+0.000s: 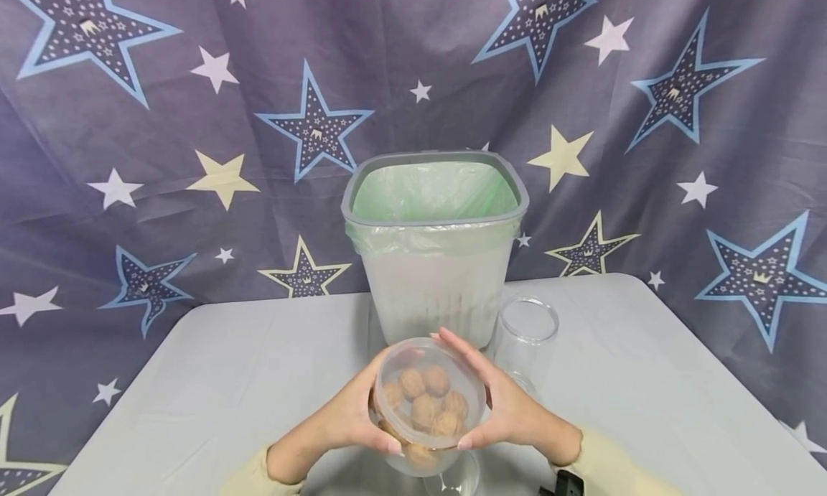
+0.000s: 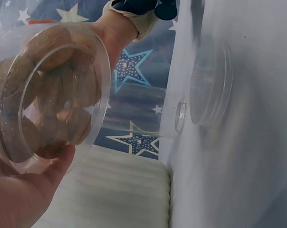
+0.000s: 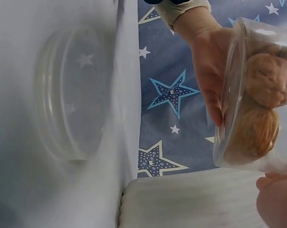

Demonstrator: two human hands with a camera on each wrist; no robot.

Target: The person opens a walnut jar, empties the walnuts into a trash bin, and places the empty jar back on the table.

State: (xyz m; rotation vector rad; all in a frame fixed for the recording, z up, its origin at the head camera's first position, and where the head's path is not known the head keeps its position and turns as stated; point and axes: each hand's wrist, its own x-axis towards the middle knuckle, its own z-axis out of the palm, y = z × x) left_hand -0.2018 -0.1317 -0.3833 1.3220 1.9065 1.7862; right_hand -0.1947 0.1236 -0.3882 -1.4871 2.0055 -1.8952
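Jar (image 1: 413, 352) of walnuts (image 1: 426, 410) sits low in the middle of the head frame, tilted, with its broad round end turned up towards the camera. The left hand (image 1: 358, 418) grips its left wall and the right hand (image 1: 510, 410) its right, the thumbs on the near side and the fingers curved round the far one.

My judgement is that the smooth plastic could slide if either palm eased off, since the grip looks to rest on squeeze from both sides. Should an end be uncovered, a steeper tilt could send walnuts rolling across the counter (image 1: 245, 388). A low swing to the right of the frame might catch the tall clear cylinder (image 1: 526, 320), which looks light and stands just beside the bin (image 1: 439, 281).

Whether a cover closes the jar I cannot tell; a clear round piece (image 3: 69, 95), perhaps a lid, lies on the counter, and in the head view what seems to be the same piece is partly hidden under the jar. The bottom inside the bin is out of sight. Both wrist views cut the jar off at the frame's edge, and the cylinder's base is faint.
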